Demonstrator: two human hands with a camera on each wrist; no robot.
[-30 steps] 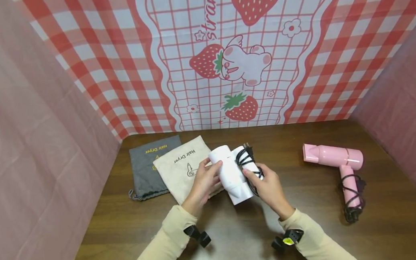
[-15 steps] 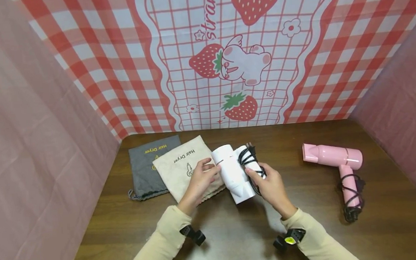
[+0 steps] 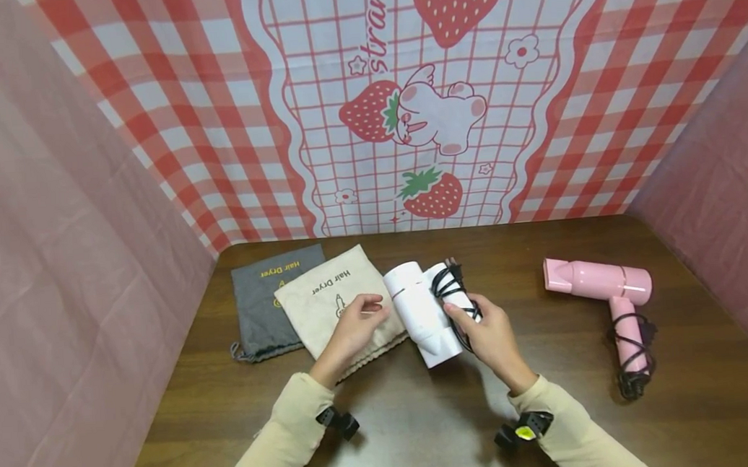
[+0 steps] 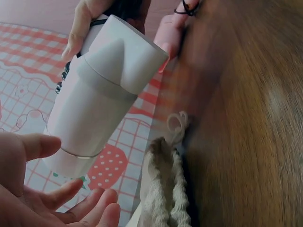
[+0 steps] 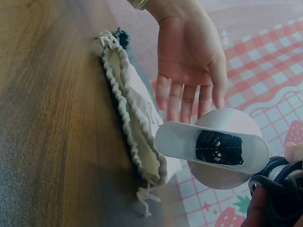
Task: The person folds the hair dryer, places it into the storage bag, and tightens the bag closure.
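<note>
My right hand (image 3: 490, 334) grips the handle of a white hair dryer (image 3: 421, 313), folded so the handle lies along the barrel. A black cord (image 3: 448, 282) is wound round that handle. In the right wrist view the flat nozzle (image 5: 177, 142) faces the camera. My left hand (image 3: 357, 329) is off the dryer, just to its left, fingers loosely spread above the cream drawstring bag (image 3: 326, 287). The left wrist view shows its thumb and fingers apart, beside the dryer's rear end. The bag's gathered mouth (image 5: 135, 123) faces the near side, slightly parted.
A grey drawstring bag (image 3: 258, 307) marked Hair Dryer lies partly under the cream one. On the right side of the wooden table (image 3: 420, 433) rests a pink hair dryer (image 3: 602, 283) with its cord wrapped round the handle. A strawberry-print cloth (image 3: 407, 151) hangs behind.
My left hand has let go of the white hair dryer and drawn back to the left. The right hand has shifted slightly right with the dryer.
</note>
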